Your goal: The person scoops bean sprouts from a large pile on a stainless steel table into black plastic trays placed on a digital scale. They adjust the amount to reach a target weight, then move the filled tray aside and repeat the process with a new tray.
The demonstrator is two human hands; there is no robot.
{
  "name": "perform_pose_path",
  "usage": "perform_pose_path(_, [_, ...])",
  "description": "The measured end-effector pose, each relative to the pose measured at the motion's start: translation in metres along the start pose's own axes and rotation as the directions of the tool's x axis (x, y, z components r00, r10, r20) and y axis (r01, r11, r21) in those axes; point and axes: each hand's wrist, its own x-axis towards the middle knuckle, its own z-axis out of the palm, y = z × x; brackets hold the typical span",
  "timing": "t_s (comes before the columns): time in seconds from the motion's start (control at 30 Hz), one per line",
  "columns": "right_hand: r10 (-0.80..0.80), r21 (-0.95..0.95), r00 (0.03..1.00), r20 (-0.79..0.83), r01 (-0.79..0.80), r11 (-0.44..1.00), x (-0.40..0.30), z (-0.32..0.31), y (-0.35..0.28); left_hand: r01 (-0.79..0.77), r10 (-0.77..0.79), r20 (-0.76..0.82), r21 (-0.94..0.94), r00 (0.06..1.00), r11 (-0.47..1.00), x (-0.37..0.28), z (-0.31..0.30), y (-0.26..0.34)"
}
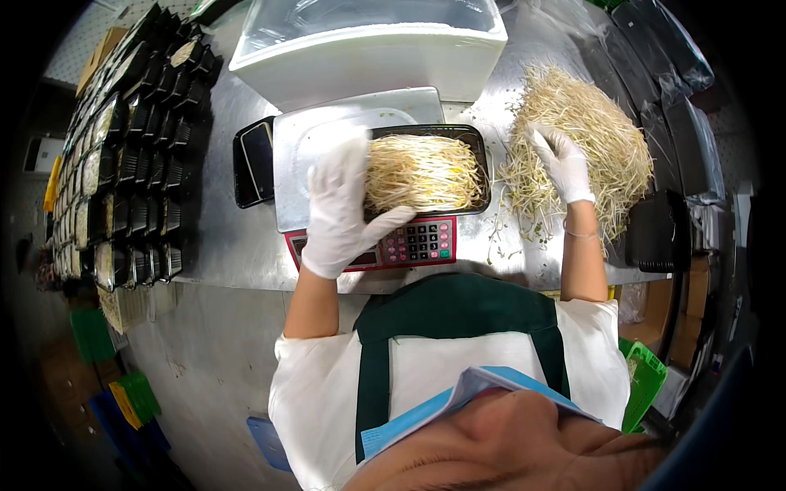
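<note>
A black plastic tray [484, 161] filled with bean sprouts [424, 172] lies over the right part of a metal-topped scale [393, 104] with a red keypad panel [419, 241]. My left hand [344, 205], in a white glove, is at the tray's left end, its thumb spread along the near edge; its fingers are blurred, and whether it grips the tray I cannot tell. At the left edge of a big loose heap of bean sprouts [589, 116] is my gloved right hand [560, 161], fingers bent together; what lies between its fingertips is not clear.
A white foam box [368, 64] stands behind the scale. Left of the scale lies a black tray with a dark phone-like object [256, 161]. Stacked packed trays [123, 178] rise at the far left. Black trays [658, 230] and plastic-wrapped black stacks [691, 141] line the right side.
</note>
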Motion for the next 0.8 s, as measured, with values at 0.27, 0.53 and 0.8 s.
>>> perform_pose_path(0.27, [-0.118,-0.727,0.992,-0.053,0.043,0.685,-0.004,0.107,0.051,-0.051,0.05,0.068,0.013,0.996,0.999,0.033,0.03,0.013])
perform_pose_path(0.53, [0.22,-0.268,0.968,-0.119,-0.245,0.932,0.006,0.022,0.077,0.022,-0.026,0.186,0.025,0.982,0.999,0.025,0.029,0.015])
perform_pose_path(0.8, [0.054,-0.745,0.994,-0.098,-0.109,0.658,-0.001,0.064,0.076,-0.033,0.028,0.118,0.039,0.993,0.999,0.021,0.015,0.021])
